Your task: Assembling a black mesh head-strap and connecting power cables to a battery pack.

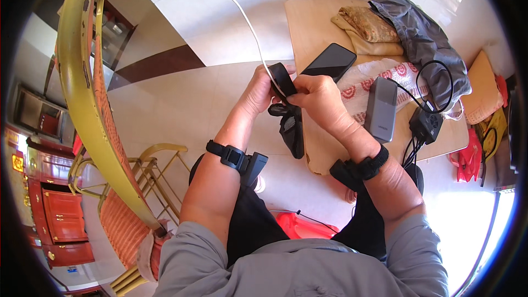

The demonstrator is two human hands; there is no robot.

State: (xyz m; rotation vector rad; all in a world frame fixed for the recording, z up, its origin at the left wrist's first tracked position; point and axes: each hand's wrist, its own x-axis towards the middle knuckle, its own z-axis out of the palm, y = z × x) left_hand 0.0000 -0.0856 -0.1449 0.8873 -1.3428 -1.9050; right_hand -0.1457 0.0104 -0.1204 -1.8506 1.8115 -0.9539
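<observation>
A roll of black tape is held up between my two hands, beside a white cable. My left hand is closed round the roll's left side, where the cable passes down into the grip. With its fingertips pinched together, my right hand grips the roll's lower right edge. Below the hands is a dark, crumpled thing with a mesh-like patch, beside the table edge; I cannot tell whether it hangs from them. A black smartphone lies on the table just beyond my right hand.
The wooden table bears a grey power bank, a black device with cables, a patterned cloth, folded fabric and a grey jacket. A yellow-framed chair stands at left. A red bag lies between my legs.
</observation>
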